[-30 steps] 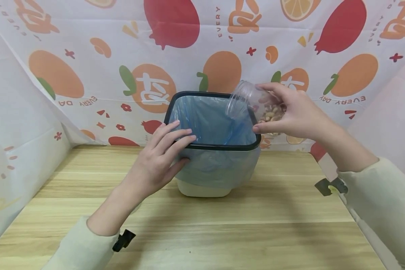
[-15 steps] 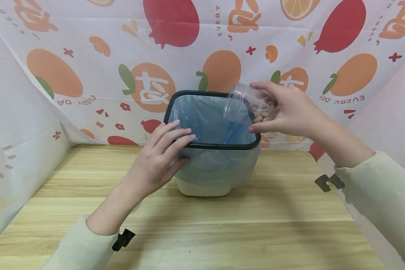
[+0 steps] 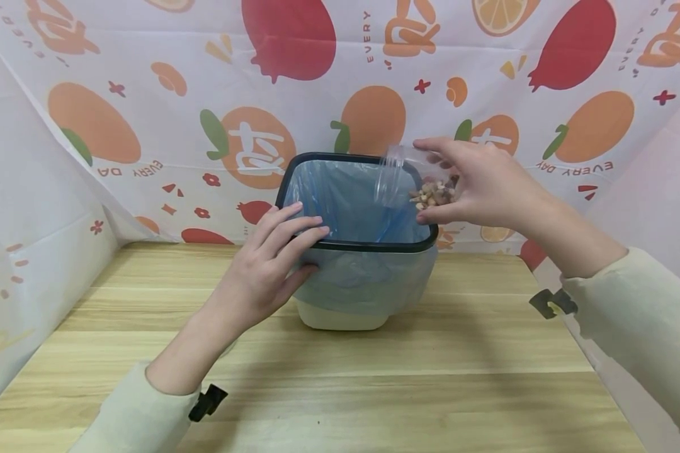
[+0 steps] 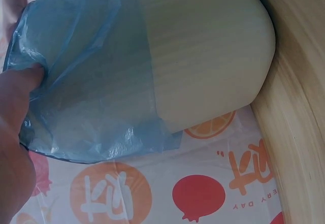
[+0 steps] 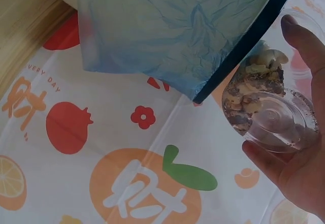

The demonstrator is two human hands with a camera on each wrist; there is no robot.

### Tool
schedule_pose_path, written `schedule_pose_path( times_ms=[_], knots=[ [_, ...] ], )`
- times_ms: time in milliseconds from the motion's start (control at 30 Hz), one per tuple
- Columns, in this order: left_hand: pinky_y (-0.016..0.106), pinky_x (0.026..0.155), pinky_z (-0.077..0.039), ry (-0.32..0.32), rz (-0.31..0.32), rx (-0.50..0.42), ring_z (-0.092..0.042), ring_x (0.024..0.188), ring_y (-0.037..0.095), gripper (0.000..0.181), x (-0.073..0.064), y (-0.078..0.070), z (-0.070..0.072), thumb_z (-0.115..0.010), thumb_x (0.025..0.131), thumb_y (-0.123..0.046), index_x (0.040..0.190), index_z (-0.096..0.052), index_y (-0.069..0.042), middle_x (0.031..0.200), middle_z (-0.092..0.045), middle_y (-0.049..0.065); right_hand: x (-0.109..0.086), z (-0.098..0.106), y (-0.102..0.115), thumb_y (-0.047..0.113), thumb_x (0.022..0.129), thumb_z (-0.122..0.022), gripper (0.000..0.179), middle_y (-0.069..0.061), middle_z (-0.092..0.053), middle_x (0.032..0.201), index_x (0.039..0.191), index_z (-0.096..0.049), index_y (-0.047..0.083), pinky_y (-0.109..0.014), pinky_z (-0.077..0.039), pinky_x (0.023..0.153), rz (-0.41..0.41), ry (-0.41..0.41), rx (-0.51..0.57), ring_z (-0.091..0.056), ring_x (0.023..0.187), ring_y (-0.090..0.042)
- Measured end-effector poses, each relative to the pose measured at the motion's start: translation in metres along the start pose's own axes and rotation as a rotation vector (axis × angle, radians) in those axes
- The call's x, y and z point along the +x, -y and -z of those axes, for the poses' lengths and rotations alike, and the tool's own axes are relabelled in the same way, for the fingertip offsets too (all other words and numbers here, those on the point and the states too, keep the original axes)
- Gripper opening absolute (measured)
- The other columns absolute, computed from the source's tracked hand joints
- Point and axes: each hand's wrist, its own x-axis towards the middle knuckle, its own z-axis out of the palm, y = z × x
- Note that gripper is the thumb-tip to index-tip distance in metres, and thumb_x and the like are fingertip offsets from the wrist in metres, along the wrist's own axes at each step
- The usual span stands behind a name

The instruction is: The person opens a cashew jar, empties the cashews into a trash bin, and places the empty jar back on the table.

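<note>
A cream trash bin (image 3: 342, 319) stands on the table, lined with a translucent blue bag (image 3: 368, 286) folded out over its black rim (image 3: 368, 246). My left hand (image 3: 266, 261) grips the bin's left front corner, fingers over the rim and thumb against the bag outside. On the right, my right hand (image 3: 487, 182) holds a clear plastic jar (image 3: 395, 176) between thumb and fingers. The jar lies nearly level, slightly tipped, its uncapped mouth facing left over the bin's opening. Brown and cream nut-like pieces (image 5: 254, 94) lie along its lower side. The bin's bottom is hidden.
Wood-grain table (image 3: 340, 390) stretches in front of the bin. Close behind it hangs a white cloth (image 3: 317, 119) printed with fruit. More cloth closes off both sides. Black clips (image 3: 208, 402) sit at the cuffs of both sleeves.
The jar in my right hand has tilted further down and shifted slightly left. The pieces inside have slid toward its mouth. My left hand keeps its place on the rim.
</note>
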Motion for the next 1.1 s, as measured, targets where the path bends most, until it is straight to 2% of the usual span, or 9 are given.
schedule_pose_path(
  times_ms=[233,333,500,667,800,1100],
  knots=[
    [0.059,0.115,-0.032,0.001,0.005,0.005,-0.041,0.14,0.038,0.075,-0.0008,-0.0008,0.0011,-0.089,0.071,-0.005,0.139,-0.056,-0.007,0.138,-0.056,0.015,0.0031,0.0008,0.0009,0.061,0.067,-0.085,0.101,-0.007,-0.065,0.129,0.152,-0.041,0.03,-0.042,-0.046,0.073,0.073,-0.044,-0.119,-0.065,0.089,-0.022],
    [0.059,0.115,-0.032,-0.001,0.004,0.013,-0.042,0.139,0.038,0.075,-0.001,-0.0006,0.0013,-0.089,0.071,-0.006,0.139,-0.056,-0.007,0.138,-0.056,0.015,0.0036,0.0028,0.0029,0.06,0.068,-0.085,0.101,-0.008,-0.063,0.133,0.152,-0.04,0.031,-0.044,-0.049,0.075,0.076,-0.019,-0.143,-0.064,0.098,-0.026],
    [0.059,0.115,-0.032,-0.006,0.002,0.012,-0.043,0.137,0.039,0.075,-0.0007,-0.0003,0.0007,-0.09,0.071,-0.005,0.138,-0.056,-0.007,0.137,-0.057,0.015,0.0035,0.0046,0.0057,0.058,0.068,-0.086,0.102,-0.009,-0.059,0.138,0.154,-0.037,0.03,-0.054,-0.051,0.085,0.08,0.019,-0.169,-0.06,0.114,-0.032],
    [0.059,0.115,-0.032,-0.005,-0.005,0.019,-0.045,0.136,0.041,0.075,-0.0008,-0.0003,-0.0003,-0.089,0.071,-0.006,0.138,-0.056,-0.007,0.136,-0.057,0.015,0.0035,0.0042,0.0061,0.056,0.069,-0.087,0.102,-0.01,-0.057,0.141,0.154,-0.036,0.029,-0.055,-0.051,0.085,0.103,0.023,-0.192,-0.06,0.109,-0.032],
    [0.059,0.114,-0.033,-0.006,-0.008,0.026,-0.045,0.135,0.04,0.075,-0.0012,-0.0005,-0.0004,-0.09,0.071,-0.006,0.138,-0.056,-0.007,0.136,-0.057,0.015,0.0038,0.0032,0.0054,0.055,0.069,-0.087,0.102,-0.01,-0.058,0.14,0.154,-0.037,0.028,-0.052,-0.052,0.08,0.138,0.013,-0.221,-0.061,0.101,-0.03],
    [0.059,0.114,-0.034,-0.006,-0.008,0.03,-0.045,0.135,0.04,0.075,-0.0011,-0.0007,-0.0005,-0.09,0.071,-0.007,0.138,-0.056,-0.007,0.136,-0.057,0.015,0.0056,0.0035,0.005,0.059,0.067,-0.087,0.101,-0.009,-0.061,0.137,0.152,-0.04,0.031,-0.045,-0.052,0.066,0.183,-0.02,-0.301,-0.064,0.102,-0.03]
  ],
)
